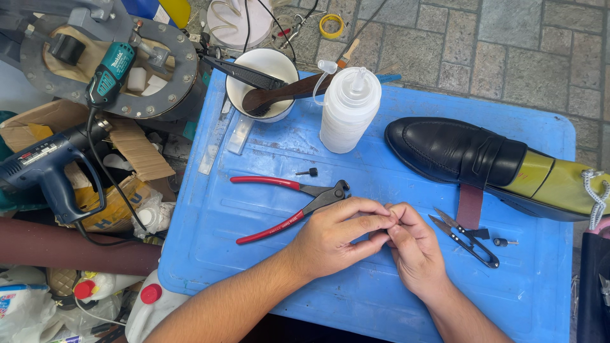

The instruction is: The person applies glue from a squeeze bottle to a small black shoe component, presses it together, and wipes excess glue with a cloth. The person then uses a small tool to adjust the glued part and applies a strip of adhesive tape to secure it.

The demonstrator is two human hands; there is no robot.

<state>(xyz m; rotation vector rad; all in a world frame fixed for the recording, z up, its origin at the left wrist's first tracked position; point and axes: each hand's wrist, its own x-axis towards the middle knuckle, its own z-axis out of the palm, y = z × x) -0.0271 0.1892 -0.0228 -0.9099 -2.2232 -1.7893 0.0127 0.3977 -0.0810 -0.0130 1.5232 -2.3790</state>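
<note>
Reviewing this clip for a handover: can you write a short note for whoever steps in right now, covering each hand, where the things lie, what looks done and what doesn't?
Left hand and right hand meet fingertip to fingertip above the blue table, pinching something too small to make out.
Red-handled pincers lie just left of the hands; thread snips just right.
The black loafer lies on its yellow-green last at the back right, untouched.
A white squeeze bottle stands behind, by a white bowl holding brushes.
No work on the shoe is visible yet.
</note>
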